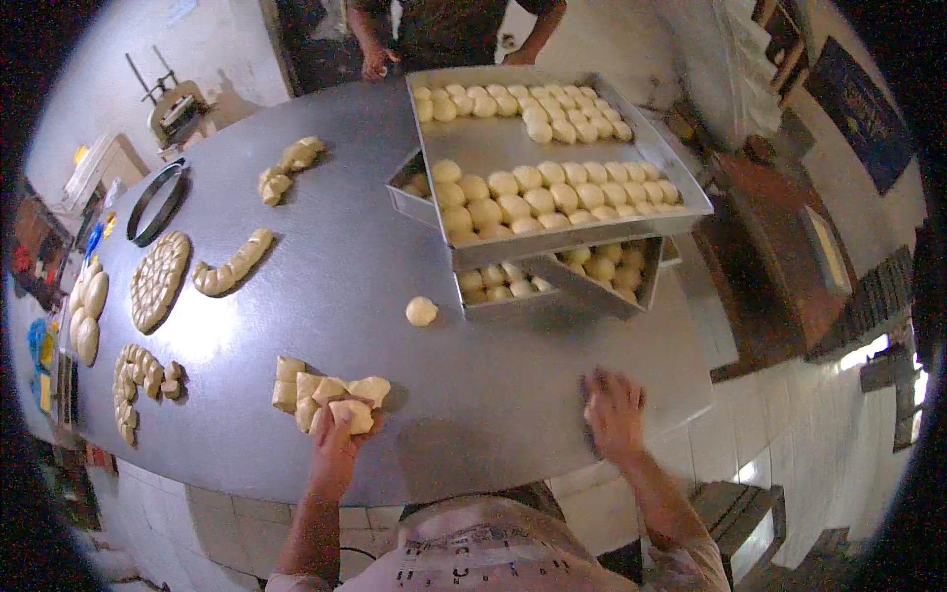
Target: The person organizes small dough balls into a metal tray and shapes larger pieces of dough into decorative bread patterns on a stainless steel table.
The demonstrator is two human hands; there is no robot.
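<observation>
My left hand [338,449] is closed on a pale piece of dough [352,416] at the near edge of a cluster of cut dough pieces [308,387]. To the right, my right hand [614,414] is low over the metal table [473,414], blurred by motion. Its fingers curve downward, and whatever may lie under the palm is hidden. A single round dough ball [421,312] rests on the table between my hands, farther away. Beyond it, a large metal tray [582,237] carries rows of dough balls [538,202], with a bare strip across its middle.
More trays of dough balls [602,268] sit crosswise beneath the large one. At left lie a scored dough disc [160,281], curved rows of dough pieces [235,264] and a dark metal ring [156,202]. Across the table stands another person [449,35].
</observation>
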